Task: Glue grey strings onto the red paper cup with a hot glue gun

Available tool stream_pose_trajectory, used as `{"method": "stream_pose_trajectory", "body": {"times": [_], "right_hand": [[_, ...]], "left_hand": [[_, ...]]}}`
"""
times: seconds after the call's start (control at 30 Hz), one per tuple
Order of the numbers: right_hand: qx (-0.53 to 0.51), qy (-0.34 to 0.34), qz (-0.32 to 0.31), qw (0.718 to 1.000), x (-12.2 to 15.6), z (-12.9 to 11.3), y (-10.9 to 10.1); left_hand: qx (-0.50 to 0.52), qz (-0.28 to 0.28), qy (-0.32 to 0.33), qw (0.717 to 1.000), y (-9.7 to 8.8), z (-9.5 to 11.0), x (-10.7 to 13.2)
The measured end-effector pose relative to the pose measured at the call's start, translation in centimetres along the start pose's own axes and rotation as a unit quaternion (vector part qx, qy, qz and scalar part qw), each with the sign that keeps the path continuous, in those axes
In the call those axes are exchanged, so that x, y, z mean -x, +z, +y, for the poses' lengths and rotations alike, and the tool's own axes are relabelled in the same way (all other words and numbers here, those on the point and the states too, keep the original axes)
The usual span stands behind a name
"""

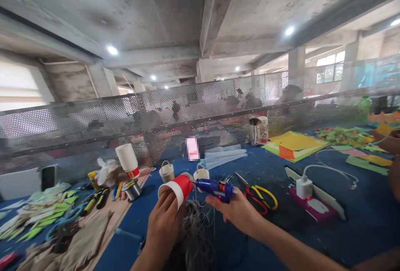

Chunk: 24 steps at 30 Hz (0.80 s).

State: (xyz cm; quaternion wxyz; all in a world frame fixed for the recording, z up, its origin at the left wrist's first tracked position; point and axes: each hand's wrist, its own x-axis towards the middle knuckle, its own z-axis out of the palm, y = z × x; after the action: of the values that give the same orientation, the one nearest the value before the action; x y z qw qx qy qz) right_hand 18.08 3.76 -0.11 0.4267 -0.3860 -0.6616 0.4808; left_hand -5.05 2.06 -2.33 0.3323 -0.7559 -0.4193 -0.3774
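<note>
Fingers (171,202) of the left hand (162,226) are wrapped around a red paper cup (183,186), which is held above the table and tipped on its side with its white mouth toward the person, probably so that the base faces the tool. The right hand (240,215) is clenched on the grip of a blue glue gun (214,187), whose nozzle touches or nearly touches the cup's base. Behind everything runs a perforated mesh screen (93,125), dividing this bench from people seated beyond. The blue table (359,225) spreads beneath, with a stack of coloured paper (295,142) well off to the right. A tangle of grey cord (195,231) lies directly under the hands. Scissors (261,197) with red and yellow handles rest just right of the gun, within easy reach. Two small handled baskets (166,172) stand just behind the cup.
</note>
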Motion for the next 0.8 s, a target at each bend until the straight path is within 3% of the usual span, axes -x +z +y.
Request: {"method": "stream_pose_trajectory", "body": {"times": [0.13, 0.23, 0.37, 0.47, 0.67, 0.8], "right_hand": [[-0.034, -0.001, 0.003, 0.999, -0.3, 0.6, 0.3], [-0.092, -0.009, 0.023, 0.995, -0.9, 1.2, 0.5], [-0.169, -0.040, 0.046, 0.984, -1.9, 1.7, 0.8], [-0.189, -0.039, 0.057, 0.980, -2.1, 1.9, 1.2], [-0.159, -0.006, 0.064, 0.985, -1.4, 2.1, 2.7], [-0.132, -0.010, 0.089, 0.987, -1.3, 2.3, 3.1]], "left_hand": [[0.028, 0.023, -0.081, 0.996, 0.4, 0.0, 0.2], [0.083, 0.028, -0.191, 0.978, 0.2, 0.5, 0.0], [0.208, -0.031, -0.326, 0.922, -0.8, 1.7, -1.0], [0.270, -0.030, -0.406, 0.872, -1.3, 2.6, -1.8], [0.366, -0.046, -0.485, 0.792, -1.5, 4.0, -2.4], [0.394, -0.053, -0.511, 0.762, -1.3, 4.4, -2.5]]}}
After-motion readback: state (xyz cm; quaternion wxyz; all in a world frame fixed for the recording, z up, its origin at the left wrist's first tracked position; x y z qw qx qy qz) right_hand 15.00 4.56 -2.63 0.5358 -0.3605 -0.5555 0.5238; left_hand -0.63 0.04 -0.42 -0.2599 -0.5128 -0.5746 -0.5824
